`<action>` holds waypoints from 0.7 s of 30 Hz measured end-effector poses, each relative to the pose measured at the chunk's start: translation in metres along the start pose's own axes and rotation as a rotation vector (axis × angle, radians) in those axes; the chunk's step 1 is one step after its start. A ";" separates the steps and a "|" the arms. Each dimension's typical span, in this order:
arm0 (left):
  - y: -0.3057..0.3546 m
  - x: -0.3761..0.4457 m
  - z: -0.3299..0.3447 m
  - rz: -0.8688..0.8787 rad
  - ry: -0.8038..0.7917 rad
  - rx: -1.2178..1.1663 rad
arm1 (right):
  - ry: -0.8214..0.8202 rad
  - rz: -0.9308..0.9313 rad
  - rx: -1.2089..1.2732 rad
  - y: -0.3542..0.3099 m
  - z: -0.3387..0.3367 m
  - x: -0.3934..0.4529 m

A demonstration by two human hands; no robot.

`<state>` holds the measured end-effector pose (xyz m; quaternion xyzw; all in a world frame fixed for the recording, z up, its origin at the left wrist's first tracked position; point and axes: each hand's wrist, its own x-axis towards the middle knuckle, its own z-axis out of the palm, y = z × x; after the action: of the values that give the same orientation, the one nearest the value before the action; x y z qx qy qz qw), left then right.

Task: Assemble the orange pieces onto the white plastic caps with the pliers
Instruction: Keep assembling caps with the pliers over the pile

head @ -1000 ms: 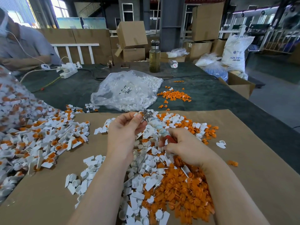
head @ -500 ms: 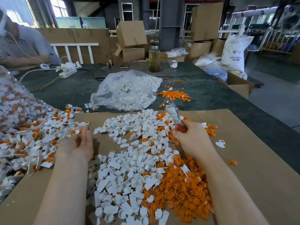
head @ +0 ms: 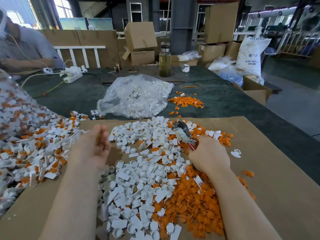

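The right hand (head: 210,155) grips the red handles of the pliers (head: 183,132), fingers curled round them; the tool's head points up and away over the heap. The left hand (head: 94,148) hangs above the cardboard (head: 277,170) beside the white caps (head: 138,170), blurred, fingers loosely spread and holding nothing. The orange pieces (head: 190,205) lie piled under the right forearm, touching the caps
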<state>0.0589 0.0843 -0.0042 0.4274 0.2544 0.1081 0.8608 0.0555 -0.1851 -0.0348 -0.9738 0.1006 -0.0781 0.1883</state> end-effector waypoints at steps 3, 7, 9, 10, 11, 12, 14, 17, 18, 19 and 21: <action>-0.017 -0.013 0.015 0.213 -0.082 0.566 | 0.001 -0.010 -0.010 0.000 0.001 0.000; -0.041 -0.020 0.020 0.550 -0.184 1.317 | 0.001 -0.052 -0.017 -0.001 0.003 0.000; -0.047 -0.020 0.023 0.622 -0.233 1.506 | 0.001 -0.090 -0.010 -0.003 0.005 -0.001; -0.050 -0.019 0.023 0.655 -0.256 1.562 | -0.005 -0.105 -0.008 -0.004 0.005 -0.001; -0.052 -0.019 0.024 0.678 -0.265 1.601 | -0.013 -0.116 -0.009 -0.006 0.006 -0.002; -0.053 -0.020 0.024 0.697 -0.261 1.621 | -0.021 -0.125 -0.011 -0.007 0.006 -0.002; -0.052 -0.021 0.024 0.728 -0.235 1.618 | -0.025 -0.139 -0.014 -0.008 0.006 -0.003; -0.052 -0.022 0.025 0.742 -0.216 1.609 | -0.005 -0.144 -0.002 -0.008 0.005 -0.003; -0.052 -0.021 0.025 0.741 -0.207 1.605 | 0.002 -0.142 0.024 -0.008 0.004 -0.002; -0.053 -0.022 0.026 0.740 -0.197 1.593 | 0.006 -0.137 0.070 -0.008 0.003 -0.002; -0.053 -0.022 0.028 0.734 -0.169 1.530 | 0.001 -0.132 0.250 -0.009 0.000 -0.002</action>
<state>0.0529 0.0242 -0.0244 0.9533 0.0376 0.1463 0.2616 0.0550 -0.1764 -0.0310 -0.9472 0.0259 -0.1025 0.3027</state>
